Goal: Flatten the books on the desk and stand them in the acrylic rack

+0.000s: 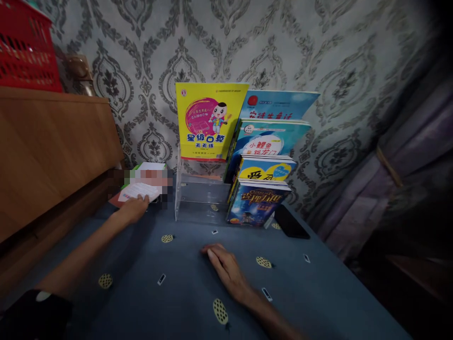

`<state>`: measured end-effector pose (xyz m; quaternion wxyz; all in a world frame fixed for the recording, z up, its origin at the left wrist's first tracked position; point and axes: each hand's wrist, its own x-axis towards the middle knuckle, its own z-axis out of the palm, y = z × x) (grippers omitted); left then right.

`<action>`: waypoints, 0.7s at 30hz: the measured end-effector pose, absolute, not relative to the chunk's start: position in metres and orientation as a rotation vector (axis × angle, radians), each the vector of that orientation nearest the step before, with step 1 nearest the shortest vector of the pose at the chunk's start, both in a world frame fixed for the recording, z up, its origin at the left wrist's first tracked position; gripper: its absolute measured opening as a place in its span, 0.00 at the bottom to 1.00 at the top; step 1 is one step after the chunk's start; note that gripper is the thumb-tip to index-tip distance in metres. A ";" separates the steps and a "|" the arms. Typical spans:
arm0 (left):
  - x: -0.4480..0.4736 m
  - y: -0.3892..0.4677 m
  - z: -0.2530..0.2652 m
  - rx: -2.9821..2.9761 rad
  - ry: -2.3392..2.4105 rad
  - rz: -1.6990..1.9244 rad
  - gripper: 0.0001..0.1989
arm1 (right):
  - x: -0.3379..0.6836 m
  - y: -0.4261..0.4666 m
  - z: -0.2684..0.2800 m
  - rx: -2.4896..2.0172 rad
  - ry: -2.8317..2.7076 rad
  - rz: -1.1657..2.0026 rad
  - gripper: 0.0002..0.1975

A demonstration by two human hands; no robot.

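Transparent rack (202,214): far middle; books (260,203) stand in its tiers.
Book pile (155,166): far left; partly blurred out; step in hand, seemingly, taking a booklet here; next move appears to call for a secure grip, then a lift.
Pale booklet (138,191): at the pile's near side, under the left fingertips.
Left hand (132,208): fingers at the booklet's near right edge; pinch cannot be told.
Right hand (226,269): near middle; resting on blue cloth (134,302); fingers loosely bent; nothing visibly held.

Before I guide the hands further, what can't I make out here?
Head view, all:
Books at the left hand: partly masked by pixelation.
Left hand's grip: underside hidden by the hand itself.
Rear blue book: lower cover blocked by the teal book in front.
Red basket: cut off by the left edge.
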<state>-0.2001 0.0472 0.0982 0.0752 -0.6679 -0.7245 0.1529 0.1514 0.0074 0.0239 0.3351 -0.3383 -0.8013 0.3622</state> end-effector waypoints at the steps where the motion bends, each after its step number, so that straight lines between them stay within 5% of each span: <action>1: -0.198 0.041 0.099 -2.024 -2.175 0.476 0.30 | 0.151 0.008 0.024 -0.884 -2.094 0.951 0.29; 10: -0.154 -0.035 0.109 -2.357 -2.173 0.706 0.18 | 0.149 0.010 0.026 -0.828 -2.134 0.931 0.29; 15: -0.112 -0.075 0.111 -2.661 -2.025 0.498 0.11 | 0.150 0.011 0.022 -0.834 -2.150 0.919 0.28; 21: -0.131 -0.058 0.106 -2.808 -2.143 0.145 0.26 | 0.149 0.008 0.026 -0.826 -2.170 0.915 0.30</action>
